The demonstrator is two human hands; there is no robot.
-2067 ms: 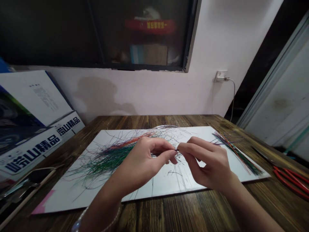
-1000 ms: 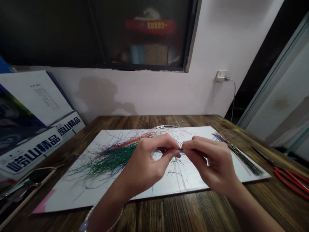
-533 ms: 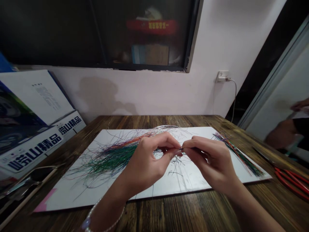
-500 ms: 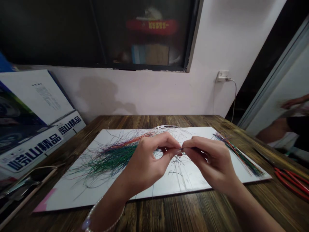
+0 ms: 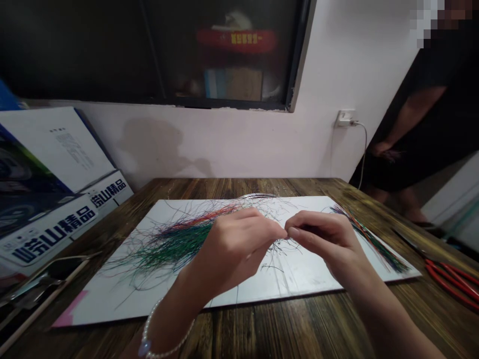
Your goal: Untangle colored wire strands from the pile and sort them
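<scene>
My left hand (image 5: 235,244) and my right hand (image 5: 333,242) meet fingertip to fingertip above a white board (image 5: 123,296). Both are closed in a pinch; whatever lies between the tips is too small and covered to make out. A loose spread of thin green wires (image 5: 175,249), with orange and purple strands behind, lies left of my left hand. Short dark wire bits (image 5: 276,249) are scattered on the board beneath the fingertips. Beyond my right hand, a narrower bundle of mixed-colour wires (image 5: 381,249) rests along the board's right edge.
Red-handled scissors or shears (image 5: 451,279) lie right of the board on the wooden table (image 5: 239,334). Printed cartons (image 5: 63,229) stand at left, near a metal object (image 5: 33,289). A plugged socket (image 5: 346,118) is on the wall. A person in dark clothes (image 5: 445,114) stands at the right.
My left hand has rolled over so its back faces up, and the gap between thumb and finger is hidden. The fingertips shifted slightly right. A person has come into the doorway.
</scene>
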